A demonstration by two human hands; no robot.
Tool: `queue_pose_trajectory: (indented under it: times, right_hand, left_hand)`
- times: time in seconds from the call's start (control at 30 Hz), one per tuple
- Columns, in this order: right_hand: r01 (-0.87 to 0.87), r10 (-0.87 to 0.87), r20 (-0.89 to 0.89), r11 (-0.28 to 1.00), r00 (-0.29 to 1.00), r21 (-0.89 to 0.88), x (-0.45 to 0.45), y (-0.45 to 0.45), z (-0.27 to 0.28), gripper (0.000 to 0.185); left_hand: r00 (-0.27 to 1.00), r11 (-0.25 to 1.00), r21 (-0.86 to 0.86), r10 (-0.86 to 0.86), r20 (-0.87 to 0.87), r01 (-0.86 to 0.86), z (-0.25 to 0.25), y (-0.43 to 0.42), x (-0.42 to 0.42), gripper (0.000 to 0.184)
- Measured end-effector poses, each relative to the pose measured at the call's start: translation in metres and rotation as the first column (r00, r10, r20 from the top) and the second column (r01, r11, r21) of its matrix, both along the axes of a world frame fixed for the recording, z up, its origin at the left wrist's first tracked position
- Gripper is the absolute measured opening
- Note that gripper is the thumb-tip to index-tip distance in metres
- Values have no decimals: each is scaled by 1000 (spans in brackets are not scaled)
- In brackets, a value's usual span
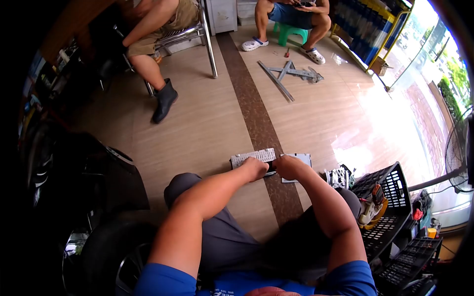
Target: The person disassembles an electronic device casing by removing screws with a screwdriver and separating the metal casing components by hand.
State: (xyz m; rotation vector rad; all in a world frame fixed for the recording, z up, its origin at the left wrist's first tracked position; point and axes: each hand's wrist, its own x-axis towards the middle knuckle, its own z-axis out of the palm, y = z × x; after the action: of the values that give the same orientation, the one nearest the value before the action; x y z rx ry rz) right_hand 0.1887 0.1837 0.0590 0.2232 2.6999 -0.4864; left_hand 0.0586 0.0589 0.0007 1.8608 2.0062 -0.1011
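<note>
Between my knees, a white slotted casing (pixel 253 156) with a dark lower side is held low over the tiled floor. My left hand (pixel 255 169) is closed at its near edge, fingers curled and partly hidden. My right hand (pixel 292 167) is closed close beside the casing's right end; what its fingers grip is hidden. A small dark part (pixel 271 166) shows between the two hands. Just beyond and under my right hand, a flat pale panel (pixel 304 159) lies on the floor. A white part with many ribs (pixel 337 177) sits further right, by my right knee.
Black plastic crates (pixel 396 190) holding tools and gloves stand at my right, near a fan (pixel 459 153). Metal brackets (pixel 284 74) and a red-handled screwdriver (pixel 287 52) lie ahead. Two people sit beyond, one on a green stool (pixel 291 32). A wheel (pixel 133 266) is at my left.
</note>
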Motion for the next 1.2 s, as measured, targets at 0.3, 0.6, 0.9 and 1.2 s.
queue_pose_trajectory:
  times: [0.3, 0.6, 0.9, 1.2]
  right_hand:
    - [-2, 2, -4, 1000, 1000, 3, -2, -1, 7, 18]
    - [31, -31, 25, 999, 999, 8, -3, -1, 2, 17]
    - [-4, 4, 28, 1000, 1000, 7, -3, -2, 0, 18]
    - [41, -41, 28, 999, 999, -21, -2, -3, -1, 19]
  left_hand:
    - [999, 997, -73, -18, 27, 20, 12, 3, -2, 17]
    - [991, 994, -10, -110, 77, 112, 10, 0, -10, 20]
    - [998, 997, 42, -62, -14, 62, -1, 3, -3, 22]
    - [998, 998, -16, -60, -36, 59, -5, 4, -2, 22]
